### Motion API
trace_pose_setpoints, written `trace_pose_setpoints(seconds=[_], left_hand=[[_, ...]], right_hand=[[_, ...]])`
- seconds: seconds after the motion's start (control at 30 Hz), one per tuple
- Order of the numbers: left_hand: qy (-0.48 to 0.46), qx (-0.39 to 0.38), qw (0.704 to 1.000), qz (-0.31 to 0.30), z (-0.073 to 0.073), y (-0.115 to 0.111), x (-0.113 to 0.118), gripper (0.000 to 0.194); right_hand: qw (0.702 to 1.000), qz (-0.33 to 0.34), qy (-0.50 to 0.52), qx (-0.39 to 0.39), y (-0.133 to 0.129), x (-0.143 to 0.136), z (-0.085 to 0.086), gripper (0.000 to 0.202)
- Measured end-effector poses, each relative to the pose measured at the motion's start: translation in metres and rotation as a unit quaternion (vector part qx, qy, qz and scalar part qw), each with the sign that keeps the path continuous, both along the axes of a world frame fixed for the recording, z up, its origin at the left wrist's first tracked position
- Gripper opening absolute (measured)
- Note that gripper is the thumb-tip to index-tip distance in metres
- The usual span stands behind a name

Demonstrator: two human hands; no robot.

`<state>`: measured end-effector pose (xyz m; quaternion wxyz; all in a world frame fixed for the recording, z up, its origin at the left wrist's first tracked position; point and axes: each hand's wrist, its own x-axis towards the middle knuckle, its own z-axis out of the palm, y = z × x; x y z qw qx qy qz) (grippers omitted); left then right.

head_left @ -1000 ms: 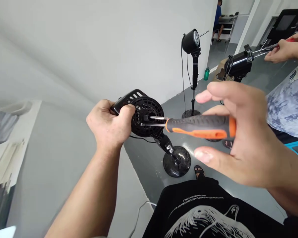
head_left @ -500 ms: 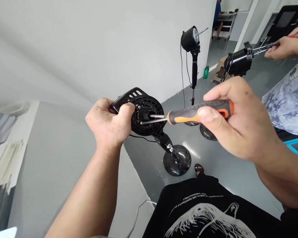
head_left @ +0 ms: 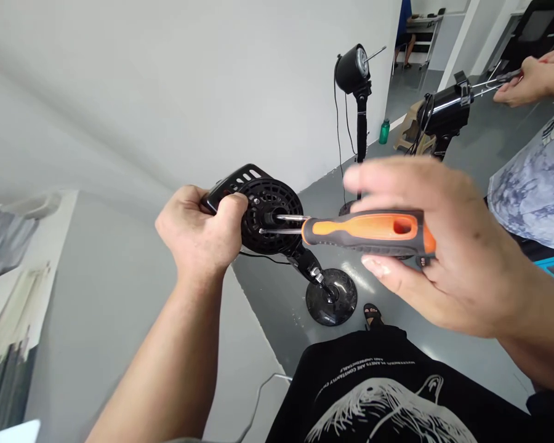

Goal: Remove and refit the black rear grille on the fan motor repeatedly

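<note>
My left hand [head_left: 203, 227] grips the black fan motor housing [head_left: 277, 191], its thumb pressed on the round slotted front. A metal shaft juts from the housing's centre. In my right hand [head_left: 461, 246] is an orange and dark grey screwdriver [head_left: 364, 231]. The butt of its handle rests against the palm, with the thumb below and the fingers loosened and blurred above. The screwdriver's tip meets the lower left of the slotted front, at what looks like a screw. Beneath the housing, a black stand runs down to a round base [head_left: 332, 298] on the floor.
Another fan motor on a stand [head_left: 353, 67] is by the white wall. At the right, a co-worker's hands [head_left: 530, 80] work with a tool at a further black motor [head_left: 447, 111]. A green bottle [head_left: 384, 131] and a beige stool [head_left: 410, 132] stand behind.
My right hand's fingers have loosened and lifted off the handle. The screwdriver has rolled, showing more orange, and its handle sits slightly lower. My left hand still holds the housing.
</note>
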<state>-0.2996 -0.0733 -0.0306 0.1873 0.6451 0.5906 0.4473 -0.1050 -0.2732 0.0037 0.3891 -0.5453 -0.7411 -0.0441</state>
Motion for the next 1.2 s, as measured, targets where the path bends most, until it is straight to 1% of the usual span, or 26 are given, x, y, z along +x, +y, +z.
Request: trace_pose_setpoints(seconds=[0.03, 0.1, 0.17, 0.2, 0.23, 0.3, 0.33, 0.37, 0.4, 0.43, 0.47, 0.53, 0.57, 0.67, 0.7, 0.73, 0.8, 0.83, 0.87, 0.9, 0.93, 1.0, 1.07, 1.1, 1.17, 1.2], left_hand=[[-0.001, 0.003, 1.0, 0.0, 0.0, 0.0, 0.0, 0.026], [-0.002, 0.002, 1.0, 0.004, 0.0, -0.001, 0.0, 0.026], [-0.001, -0.004, 1.0, 0.008, 0.0, -0.001, 0.0, 0.026], [-0.001, -0.007, 1.0, 0.009, 0.0, -0.001, 0.0, 0.026], [0.0, -0.008, 1.0, 0.009, 0.0, -0.001, 0.0, 0.027], [0.002, -0.005, 1.0, 0.008, 0.0, -0.001, 0.0, 0.027], [0.004, -0.002, 1.0, 0.007, 0.0, -0.001, 0.001, 0.026], [0.004, 0.002, 1.0, 0.007, 0.0, -0.001, 0.001, 0.026], [0.005, 0.004, 1.0, 0.006, 0.0, -0.001, 0.001, 0.026], [0.005, 0.005, 1.0, 0.005, 0.0, -0.001, 0.001, 0.026], [0.005, 0.003, 1.0, 0.005, 0.0, 0.0, 0.001, 0.026], [0.004, -0.001, 1.0, 0.005, 0.0, 0.0, 0.001, 0.027], [0.005, -0.003, 1.0, 0.008, 0.0, 0.0, 0.001, 0.027], [0.008, -0.001, 1.0, 0.012, 0.0, 0.0, 0.002, 0.027], [0.008, 0.0, 1.0, 0.013, 0.0, 0.0, 0.002, 0.027], [0.008, 0.002, 1.0, 0.013, 0.0, 0.0, 0.002, 0.027], [0.005, 0.003, 1.0, 0.016, -0.001, 0.001, 0.002, 0.027], [0.003, 0.002, 1.0, 0.017, -0.001, 0.001, 0.001, 0.027], [0.001, 0.001, 1.0, 0.017, -0.001, 0.002, 0.001, 0.027], [-0.002, 0.0, 1.0, 0.016, -0.001, 0.002, 0.001, 0.027], [-0.004, 0.0, 1.0, 0.015, -0.002, 0.002, 0.001, 0.028], [-0.004, 0.004, 1.0, 0.012, -0.002, 0.003, 0.0, 0.027], [-0.003, 0.009, 1.0, 0.013, -0.003, 0.004, 0.0, 0.027], [-0.002, 0.011, 1.0, 0.013, -0.003, 0.004, -0.001, 0.027], [0.002, 0.012, 1.0, 0.012, -0.004, 0.005, -0.001, 0.027], [0.004, 0.012, 1.0, 0.013, -0.004, 0.005, -0.002, 0.027]], right_hand=[[1.0, 0.001, -0.012, 0.011, 0.001, 0.0, 0.0, 0.038], [0.998, -0.056, -0.006, 0.008, 0.002, 0.002, 0.0, 0.009], [0.992, -0.122, 0.018, -0.019, 0.003, 0.004, -0.002, 0.028], [0.991, -0.125, 0.026, -0.031, 0.002, 0.005, -0.002, 0.04], [0.994, -0.102, 0.032, -0.034, 0.001, 0.005, -0.003, 0.05], [0.999, -0.029, 0.028, -0.024, -0.001, 0.002, -0.003, 0.06], [1.0, 0.005, 0.025, -0.011, -0.002, 0.0, -0.003, 0.059], [0.999, 0.026, 0.02, 0.002, -0.001, -0.003, -0.002, 0.05], [1.0, 0.021, 0.016, 0.012, 0.0, -0.005, -0.001, 0.035], [1.0, -0.005, 0.02, 0.011, 0.002, -0.006, 0.0, 0.017], [0.999, -0.038, 0.031, 0.004, 0.003, -0.006, 0.001, 0.007], [0.994, -0.095, 0.058, -0.017, 0.003, -0.005, 0.002, 0.025], [0.993, -0.095, 0.066, -0.028, 0.002, -0.004, 0.002, 0.034], [0.999, 0.008, 0.049, -0.022, -0.001, -0.004, 0.004, 0.049], [0.999, 0.035, 0.037, -0.013, -0.001, -0.005, 0.004, 0.047], [0.999, 0.042, 0.029, -0.004, 0.001, -0.006, 0.004, 0.039], [0.999, -0.005, 0.035, 0.004, 0.005, -0.006, 0.003, 0.011], [0.998, -0.043, 0.044, -0.001, 0.007, -0.006, 0.002, 0.011], [0.996, -0.075, 0.053, -0.009, 0.008, -0.004, 0.002, 0.024], [0.994, -0.089, 0.055, -0.02, 0.008, -0.003, 0.001, 0.036], [0.995, -0.078, 0.051, -0.027, 0.006, -0.001, 0.0, 0.046], [0.999, -0.02, 0.028, -0.038, 0.002, 0.001, 0.001, 0.053], [0.999, 0.023, 0.009, -0.038, -0.001, 0.001, 0.003, 0.046], [0.999, 0.017, 0.001, -0.037, -0.001, 0.0, 0.005, 0.036], [0.999, -0.038, 0.003, -0.031, 0.003, 0.0, 0.007, 0.012], [0.997, -0.071, 0.009, -0.03, 0.004, 0.001, 0.008, 0.019]])
